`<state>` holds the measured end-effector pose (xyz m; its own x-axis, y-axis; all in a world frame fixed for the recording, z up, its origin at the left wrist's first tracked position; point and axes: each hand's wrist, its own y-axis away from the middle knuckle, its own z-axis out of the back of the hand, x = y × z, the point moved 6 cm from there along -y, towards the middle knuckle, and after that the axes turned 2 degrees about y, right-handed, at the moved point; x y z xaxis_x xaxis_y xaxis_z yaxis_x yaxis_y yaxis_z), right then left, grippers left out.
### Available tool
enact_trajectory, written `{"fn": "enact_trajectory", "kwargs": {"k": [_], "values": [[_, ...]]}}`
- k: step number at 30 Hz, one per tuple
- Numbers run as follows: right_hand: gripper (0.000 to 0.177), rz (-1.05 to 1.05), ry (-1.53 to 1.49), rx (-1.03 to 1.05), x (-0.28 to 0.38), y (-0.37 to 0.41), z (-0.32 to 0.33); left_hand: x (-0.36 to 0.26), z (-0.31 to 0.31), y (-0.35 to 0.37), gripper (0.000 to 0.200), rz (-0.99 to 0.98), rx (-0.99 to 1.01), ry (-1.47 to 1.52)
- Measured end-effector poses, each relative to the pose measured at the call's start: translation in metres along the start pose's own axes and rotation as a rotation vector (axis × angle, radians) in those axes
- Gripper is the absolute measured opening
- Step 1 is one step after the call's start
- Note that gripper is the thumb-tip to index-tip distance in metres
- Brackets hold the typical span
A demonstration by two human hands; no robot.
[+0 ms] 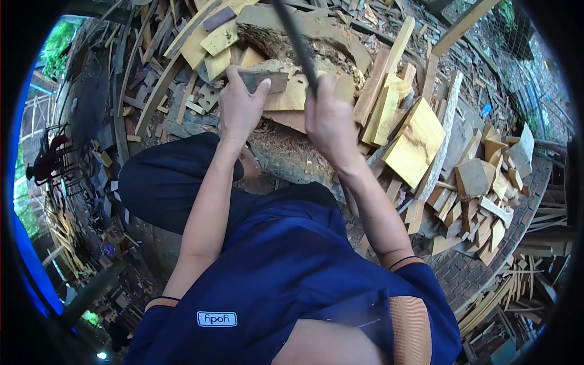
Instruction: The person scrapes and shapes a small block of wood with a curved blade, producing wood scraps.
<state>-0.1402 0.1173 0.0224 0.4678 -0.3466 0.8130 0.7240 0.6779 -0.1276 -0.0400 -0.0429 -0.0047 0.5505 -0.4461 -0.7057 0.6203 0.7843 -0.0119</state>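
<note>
My left hand (241, 106) grips a small dark-faced wood block (267, 82) between thumb and fingers, over a pale yellow board (292, 96). Just right of it, my right hand (330, 118) is closed round a long dark bar-like tool (296, 45) that rises toward the top edge. The tool and the hand are blurred, and the tool's far end is out of view. Beneath the board lies a rough log (292, 149) strewn with chips.
Yellow planks (417, 143) lean at the right, beside a bark-edged strip (447, 137). Several cut blocks (474, 177) are heaped farther right, near a brick edge (465, 277). Curved wood strips (161, 91) lie at the upper left. My bent knee (167, 176) is below them.
</note>
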Motion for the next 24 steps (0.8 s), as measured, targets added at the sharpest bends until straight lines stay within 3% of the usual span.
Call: {"fn": "enact_trajectory", "kwargs": {"k": [2,5,9,12,13,14,15,17,19,20,24], "values": [[0.018,-0.102,0.313,0.287,-0.084,0.022,-0.068,0.004,-0.001,-0.003,0.048,-0.088,-0.084,0.026],[0.015,-0.100,0.237,0.258,-0.082,0.025,-0.061,-0.014,-0.008,-0.006,0.047,-0.065,-0.049,-0.099],[0.014,-0.014,0.229,0.245,-0.063,0.017,-0.050,-0.003,-0.002,-0.013,0.047,-0.040,-0.030,-0.050],[0.014,0.060,0.150,0.134,0.006,0.000,0.000,-0.009,-0.006,-0.010,0.055,-0.118,-0.001,-0.138],[0.015,0.138,0.103,0.000,0.029,-0.004,0.017,-0.010,-0.009,-0.009,0.055,-0.107,0.008,-0.132],[0.015,0.219,0.052,-0.136,0.043,-0.004,0.028,-0.013,-0.008,-0.009,0.054,-0.104,0.028,-0.094],[0.015,0.222,0.053,-0.129,0.039,-0.003,0.024,-0.014,-0.007,-0.010,0.054,-0.105,0.040,-0.057],[0.018,0.045,0.092,-0.045,0.005,0.000,0.002,-0.008,-0.006,-0.012,0.052,-0.113,0.003,-0.076],[0.018,-0.020,0.351,0.240,-0.083,0.028,-0.067,0.000,-0.003,-0.013,0.044,-0.067,-0.019,-0.033],[0.018,-0.203,0.346,0.325,-0.106,0.029,-0.072,-0.004,0.001,-0.013,0.043,-0.074,-0.012,-0.004],[0.016,-0.075,0.271,0.239,-0.110,0.027,-0.067,0.001,0.003,-0.013,0.043,-0.038,-0.003,0.029]]}}
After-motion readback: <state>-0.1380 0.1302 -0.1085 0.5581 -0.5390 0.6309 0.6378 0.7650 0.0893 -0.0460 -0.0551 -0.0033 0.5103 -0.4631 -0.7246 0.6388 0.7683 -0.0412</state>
